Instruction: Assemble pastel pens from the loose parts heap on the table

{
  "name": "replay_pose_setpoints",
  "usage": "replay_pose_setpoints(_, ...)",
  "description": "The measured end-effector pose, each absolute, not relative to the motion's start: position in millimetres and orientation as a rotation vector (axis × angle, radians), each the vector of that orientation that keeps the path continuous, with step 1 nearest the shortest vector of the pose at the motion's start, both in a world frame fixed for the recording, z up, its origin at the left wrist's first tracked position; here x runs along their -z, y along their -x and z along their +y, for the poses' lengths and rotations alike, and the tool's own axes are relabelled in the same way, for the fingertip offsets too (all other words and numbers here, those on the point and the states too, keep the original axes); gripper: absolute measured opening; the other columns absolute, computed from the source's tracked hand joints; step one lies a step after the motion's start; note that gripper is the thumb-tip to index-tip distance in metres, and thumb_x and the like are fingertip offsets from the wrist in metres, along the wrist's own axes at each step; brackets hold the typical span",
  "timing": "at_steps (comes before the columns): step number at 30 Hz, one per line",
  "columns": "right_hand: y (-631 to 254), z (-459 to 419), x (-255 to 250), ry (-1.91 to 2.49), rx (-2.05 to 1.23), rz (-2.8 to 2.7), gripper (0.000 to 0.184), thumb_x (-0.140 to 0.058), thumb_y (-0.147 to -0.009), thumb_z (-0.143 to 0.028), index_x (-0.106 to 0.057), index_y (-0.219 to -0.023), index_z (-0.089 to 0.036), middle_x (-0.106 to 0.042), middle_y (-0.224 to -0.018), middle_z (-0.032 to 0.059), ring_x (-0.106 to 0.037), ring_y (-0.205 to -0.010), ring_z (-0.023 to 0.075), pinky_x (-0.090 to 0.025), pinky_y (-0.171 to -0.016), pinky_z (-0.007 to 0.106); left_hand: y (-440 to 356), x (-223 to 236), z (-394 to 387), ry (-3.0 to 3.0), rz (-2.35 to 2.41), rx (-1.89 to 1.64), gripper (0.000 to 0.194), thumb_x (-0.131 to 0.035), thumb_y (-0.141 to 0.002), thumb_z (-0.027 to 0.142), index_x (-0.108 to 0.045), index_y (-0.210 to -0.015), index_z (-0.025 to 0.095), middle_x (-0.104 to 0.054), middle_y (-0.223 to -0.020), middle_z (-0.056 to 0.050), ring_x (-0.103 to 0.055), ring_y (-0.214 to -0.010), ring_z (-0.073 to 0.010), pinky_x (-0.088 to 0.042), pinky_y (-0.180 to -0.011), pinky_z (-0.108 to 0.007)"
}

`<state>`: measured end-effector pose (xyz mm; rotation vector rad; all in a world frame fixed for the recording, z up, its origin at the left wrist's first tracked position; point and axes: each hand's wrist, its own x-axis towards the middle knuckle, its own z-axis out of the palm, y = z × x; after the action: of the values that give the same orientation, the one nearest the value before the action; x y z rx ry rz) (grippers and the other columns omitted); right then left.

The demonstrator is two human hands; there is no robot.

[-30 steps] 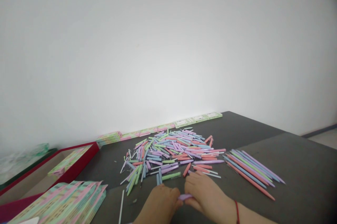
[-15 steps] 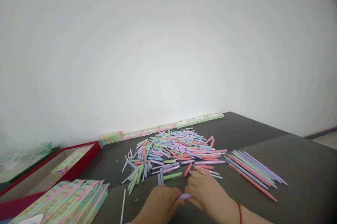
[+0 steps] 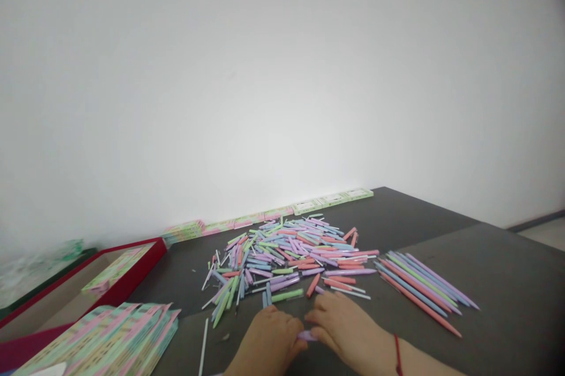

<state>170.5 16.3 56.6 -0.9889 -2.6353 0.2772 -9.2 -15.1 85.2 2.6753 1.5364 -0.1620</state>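
Note:
My left hand (image 3: 269,340) and my right hand (image 3: 346,329) meet at the near edge of the dark table (image 3: 485,282). Both pinch one short purple pen part (image 3: 306,335) between their fingertips. My right wrist wears a red string. Just beyond my fingers lies a heap of loose pastel pen parts (image 3: 286,252) in pink, purple, blue and green. To the right of my right hand, several full-length pastel pens (image 3: 424,285) lie side by side in a row.
A stack of pastel packaging cards (image 3: 115,338) sits at the near left, with a red tray (image 3: 88,279) behind it holding more cards. Flat boxes (image 3: 269,214) line the wall. A thin white refill (image 3: 203,346) lies left of my left hand.
My hands have drawn closer together on the purple pen part, so less of it shows between the fingers. The view shifted slightly.

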Motion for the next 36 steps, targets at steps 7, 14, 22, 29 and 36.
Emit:
replay_pose_setpoints(7, -164.8, 20.4, -45.4, 0.956, -0.113, -2.728, 0.013, -0.065, -0.081, -0.028, -0.065, -0.085, -0.016, -0.068, -0.093, 0.0065, -0.058, -0.093, 0.0243, -0.038, -0.083, 0.035, 10.4, -86.1, -13.9, -2.662, 1.534, 0.157, 0.013, -0.059, -0.087, 0.026, -0.068, -0.085, 0.017, -0.074, -0.085, -0.006, -0.068, -0.082, -0.0267, -0.048, -0.077, -0.037)
replay_pose_setpoints(14, -170.7, 21.8, -51.3, 0.997, -0.426, -2.742, 0.039, -0.047, -0.093, -0.038, -0.065, -0.067, -0.017, -0.07, -0.068, 0.0019, -0.063, -0.07, 0.0162, -0.041, -0.067, 0.025, 14.6, -83.3, -13.3, -2.67, 1.563, 0.107, 0.012, -0.058, -0.087, 0.027, -0.067, -0.089, 0.019, -0.073, -0.089, -0.005, -0.067, -0.083, -0.0244, -0.047, -0.075, -0.032)
replay_pose_setpoints(22, -163.4, 21.2, -53.3, 0.997, 0.026, -2.746, 0.009, -0.064, -0.083, -0.026, -0.065, -0.081, -0.017, -0.071, -0.082, 0.0052, -0.062, -0.085, 0.0233, -0.038, -0.077, 0.032, 17.7, -80.7, -12.0, -2.596, 1.621, 0.061, 0.015, -0.058, -0.086, 0.03, -0.069, -0.08, 0.021, -0.074, -0.08, -0.002, -0.067, -0.075, -0.0233, -0.045, -0.07, -0.03)
replay_pose_setpoints(29, -166.2, 18.6, -57.9, 1.031, -0.336, -2.765, 0.033, -0.044, -0.095, -0.032, -0.066, -0.074, -0.02, -0.07, -0.069, -0.0001, -0.063, -0.072, 0.0166, -0.038, -0.069, 0.027, 17.3, -81.9, -12.9, -2.572, 1.636, 0.045, 0.018, -0.054, -0.089, 0.029, -0.069, -0.084, 0.02, -0.074, -0.085, -0.004, -0.066, -0.079, -0.0239, -0.044, -0.071, -0.029)
replay_pose_setpoints(36, -166.0, 20.0, -57.8, 0.985, -0.061, -2.675, 0.003, -0.062, -0.083, -0.02, -0.063, -0.084, -0.018, -0.069, -0.091, 0.0044, -0.057, -0.096, 0.0234, -0.034, -0.084, 0.033, 17.6, -80.2, -11.3, -2.521, 1.643, 0.018, 0.021, -0.053, -0.088, 0.03, -0.069, -0.077, 0.022, -0.074, -0.078, -0.002, -0.066, -0.074, -0.0227, -0.045, -0.068, -0.028)
